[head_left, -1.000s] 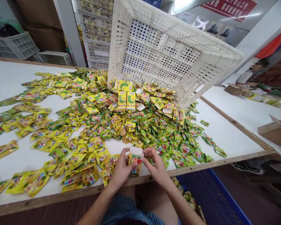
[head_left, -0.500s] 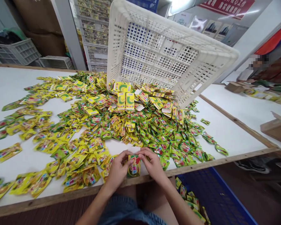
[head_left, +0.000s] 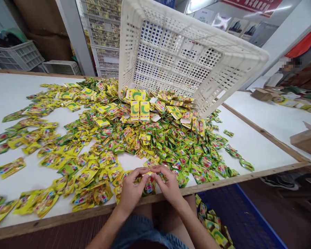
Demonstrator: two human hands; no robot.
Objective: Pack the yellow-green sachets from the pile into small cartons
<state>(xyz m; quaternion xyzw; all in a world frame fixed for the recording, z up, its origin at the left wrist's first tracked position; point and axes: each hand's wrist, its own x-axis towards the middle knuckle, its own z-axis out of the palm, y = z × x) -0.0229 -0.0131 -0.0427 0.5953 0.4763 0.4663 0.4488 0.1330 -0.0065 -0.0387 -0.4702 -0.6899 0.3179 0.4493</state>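
Across the white tabletop (head_left: pixel 261 150): broad spread of yellow and green packets (head_left: pixel 171 140). Behind its middle, white lattice crate (head_left: pixel 209 34), tipped on its side, mouth toward the wearer. Near edge: left hand (head_left: pixel 132 188) and right hand (head_left: pixel 169 186) close together, both pinching the upper end of a small printed box (head_left: pixel 149 187), lower part showing between them.

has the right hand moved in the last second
Yes, slightly: judged against the two side-by-side yellow boxes at the mouth of the tilted white crate, the right hand has shifted left, toward the left hand.
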